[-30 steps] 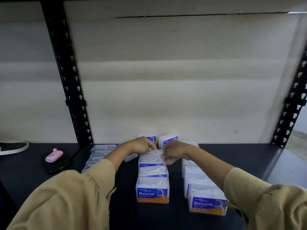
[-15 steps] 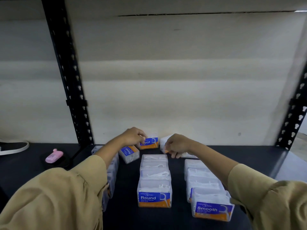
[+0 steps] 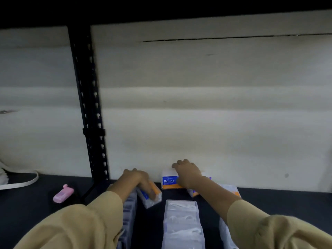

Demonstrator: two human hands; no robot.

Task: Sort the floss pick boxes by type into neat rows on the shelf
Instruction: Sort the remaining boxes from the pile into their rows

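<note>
Clear floss pick boxes with blue and orange labels stand in rows on the dark shelf (image 3: 269,200). The middle row (image 3: 181,220) runs toward me; a left row (image 3: 129,209) and a right row (image 3: 231,191) are partly hidden by my sleeves. My left hand (image 3: 138,180) grips a tilted loose box (image 3: 152,198) between the left and middle rows. My right hand (image 3: 186,172) rests over a "Round" box (image 3: 168,181) at the back wall, fingers curled on its top. Another box (image 3: 195,192) lies under my right wrist.
A pink small case (image 3: 62,194) lies on the shelf at the left, near a white strap (image 3: 19,184). A black perforated upright (image 3: 88,105) stands at the back left. The pale wall closes the back, and the shelf above darkens the top.
My head has dropped and moved closer. The left hand has shifted from the back box to the tilted box. The right hand has moved left onto the "Round" box.
</note>
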